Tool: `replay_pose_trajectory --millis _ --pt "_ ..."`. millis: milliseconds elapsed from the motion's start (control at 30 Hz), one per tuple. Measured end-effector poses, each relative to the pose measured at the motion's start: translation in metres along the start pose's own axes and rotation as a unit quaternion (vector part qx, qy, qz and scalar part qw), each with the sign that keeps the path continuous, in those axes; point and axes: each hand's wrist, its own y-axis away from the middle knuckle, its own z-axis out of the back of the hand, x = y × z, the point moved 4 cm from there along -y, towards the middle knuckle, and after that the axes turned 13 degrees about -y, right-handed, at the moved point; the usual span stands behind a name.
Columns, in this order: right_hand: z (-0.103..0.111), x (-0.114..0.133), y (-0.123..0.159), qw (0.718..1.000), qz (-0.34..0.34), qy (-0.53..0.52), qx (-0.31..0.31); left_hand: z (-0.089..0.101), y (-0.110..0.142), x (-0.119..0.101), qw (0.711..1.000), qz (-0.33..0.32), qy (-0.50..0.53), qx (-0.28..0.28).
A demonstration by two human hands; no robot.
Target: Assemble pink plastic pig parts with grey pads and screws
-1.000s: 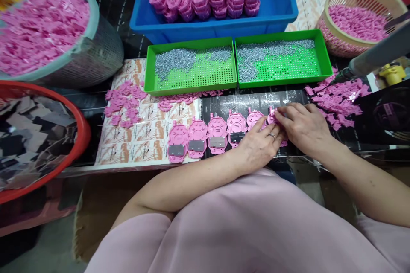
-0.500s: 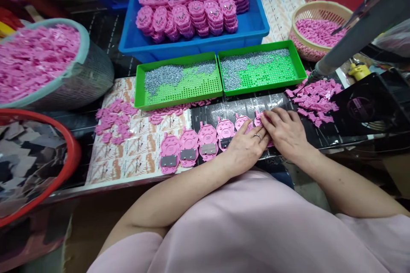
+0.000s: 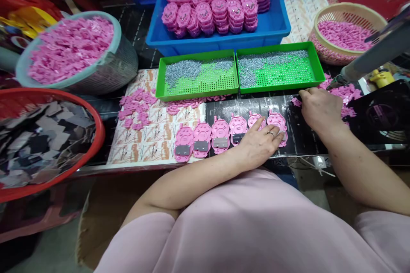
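Note:
Several pink plastic casings (image 3: 220, 130) lie in a row along the table's front edge, each with a stubby antenna shape on top. Those on the left carry a grey or black rectangular pad on the lower half. My left hand (image 3: 261, 143), with a ring on one finger, lies with fingers spread over the two casings at the right end, its fingertips on the last casing (image 3: 276, 120). Off to the right, my right hand (image 3: 323, 108) is bent down at the edge of a pile of small pink pieces (image 3: 347, 94). One small pink piece (image 3: 296, 102) shows at its fingertips.
Two green trays (image 3: 198, 92) of small metal screws stand behind the row. A blue bin (image 3: 218, 45) holds stacked pink casings. Baskets of pink parts (image 3: 73, 47) and cut pads (image 3: 48, 140) stand left. A grey tool (image 3: 368, 57) slants down at right, near a cream basket (image 3: 349, 8).
My right hand has left the last casing and moved right to the pile of small pink pieces. My left hand stays on the casings. The view has turned a little left.

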Motion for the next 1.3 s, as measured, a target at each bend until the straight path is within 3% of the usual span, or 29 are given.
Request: replay_pose_trajectory --millis 133,333,467,600,767,967,1167,1300 --pt "0.008 -0.006 0.013 0.993 0.081 -0.047 -0.073 0.000 0.001 -0.001 1.000 0.001 -0.002 -0.005" --pt "-0.002 -0.005 0.018 0.992 0.110 -0.051 -0.027 -0.001 0.001 -0.002 1.000 0.004 -0.012 -0.025" --pt "-0.004 0.003 0.019 0.982 0.102 -0.150 -0.043 -0.001 0.002 -0.002 0.999 0.007 -0.015 -0.032" --pt "-0.005 0.005 0.022 0.948 0.100 -0.303 -0.018 -0.002 0.003 -0.002 0.999 0.007 -0.018 -0.034" --pt "-0.015 -0.001 0.028 0.905 0.018 -0.425 -0.026 -0.003 0.004 -0.002 0.999 0.006 -0.026 -0.044" --pt "-0.016 -0.006 0.039 0.963 0.072 -0.251 -0.062 -0.003 0.005 -0.002 0.996 0.012 -0.032 -0.078" --pt "-0.010 -0.014 0.042 0.959 0.131 -0.246 -0.052 -0.002 0.004 -0.002 0.999 0.005 -0.025 -0.046" --pt "-0.011 -0.008 0.042 0.970 0.128 -0.199 -0.059 0.001 0.003 -0.001 0.999 0.008 -0.022 -0.041"
